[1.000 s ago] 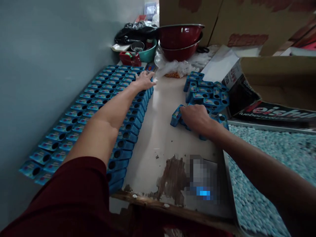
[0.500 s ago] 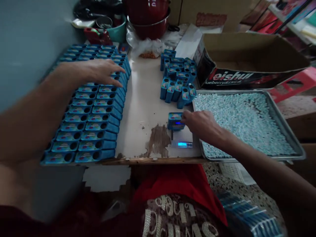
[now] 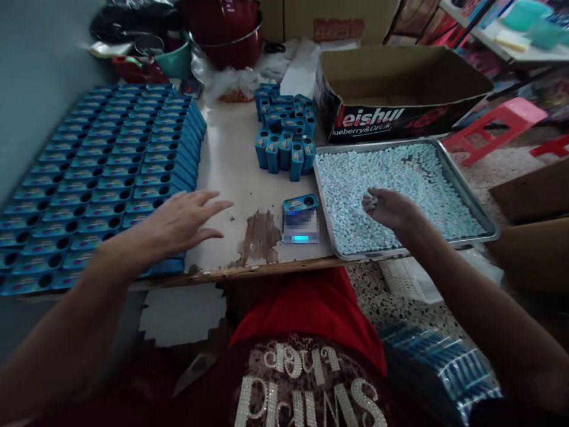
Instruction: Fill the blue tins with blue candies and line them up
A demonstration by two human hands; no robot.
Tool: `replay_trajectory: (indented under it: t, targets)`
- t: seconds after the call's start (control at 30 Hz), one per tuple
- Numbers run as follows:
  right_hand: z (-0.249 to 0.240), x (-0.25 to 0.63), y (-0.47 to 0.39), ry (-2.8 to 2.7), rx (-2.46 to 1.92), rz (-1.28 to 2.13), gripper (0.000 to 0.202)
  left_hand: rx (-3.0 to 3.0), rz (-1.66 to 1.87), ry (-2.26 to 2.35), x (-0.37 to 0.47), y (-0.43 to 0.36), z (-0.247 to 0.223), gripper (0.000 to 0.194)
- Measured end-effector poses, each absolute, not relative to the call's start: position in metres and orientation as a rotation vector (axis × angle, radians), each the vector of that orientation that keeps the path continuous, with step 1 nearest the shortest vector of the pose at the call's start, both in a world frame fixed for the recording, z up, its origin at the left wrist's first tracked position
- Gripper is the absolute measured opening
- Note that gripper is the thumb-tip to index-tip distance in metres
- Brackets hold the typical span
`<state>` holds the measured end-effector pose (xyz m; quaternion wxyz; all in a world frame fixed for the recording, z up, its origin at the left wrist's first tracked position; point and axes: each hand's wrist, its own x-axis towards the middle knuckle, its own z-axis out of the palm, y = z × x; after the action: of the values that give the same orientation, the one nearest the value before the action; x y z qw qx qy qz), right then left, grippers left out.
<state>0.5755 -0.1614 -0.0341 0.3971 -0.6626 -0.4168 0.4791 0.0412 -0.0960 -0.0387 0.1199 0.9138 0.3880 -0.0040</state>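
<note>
My left hand, open with its fingers spread, hovers by the right edge of the rows of blue boxes, each with a round hole on top. Over the metal tray is my right hand, its fingers curled around a few small pale-blue candies. More pale-blue candies cover the tray's bottom. Between my hands a single blue box stands upright on a small scale with a lit display.
A loose group of blue boxes stands behind the scale. At the back right is an open cardboard box. Red bowls and a plastic bag lie at the back. A pink stool stands beyond the tray.
My right hand has left the box on the scale and moved right over the tray, now with candies in its fingers. My left hand has come nearer, towards the table's front. The view has shifted.
</note>
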Motion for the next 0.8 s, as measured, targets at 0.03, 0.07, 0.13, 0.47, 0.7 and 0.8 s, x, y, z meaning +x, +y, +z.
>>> replay_trajectory:
  t: [0.03, 0.07, 0.13, 0.47, 0.7, 0.8]
  targets:
    - [-0.039, 0.583, -0.166, -0.994, -1.699, 1.229, 0.031, 2.637, -0.005, 1.103, 0.047, -0.105, -0.047, 0.063]
    - [-0.043, 0.587, -0.17, -0.932, -1.708, 1.251, 0.027, 2.603, 0.012, 1.08, 0.055, -0.114, -0.055, 0.063]
    - [-0.049, 0.588, -0.176, -0.809, -1.713, 1.296, 0.026, 2.535, 0.053, 1.062, 0.072, -0.125, -0.065, 0.064]
    - [-0.032, 0.562, -0.16, -0.796, -1.565, 1.615, 0.02, 2.35, 0.078, 1.198, 0.11, -0.135, -0.058, 0.08]
    - [-0.017, 0.538, -0.138, -0.318, -1.604, 1.52, 0.034, 2.326, 0.101, 1.2, 0.106, -0.133, -0.071, 0.082]
    - [-0.015, 0.528, -0.136, -0.197, -1.648, 1.564, 0.03, 2.341, 0.17, 1.181, 0.103, -0.129, -0.08, 0.081]
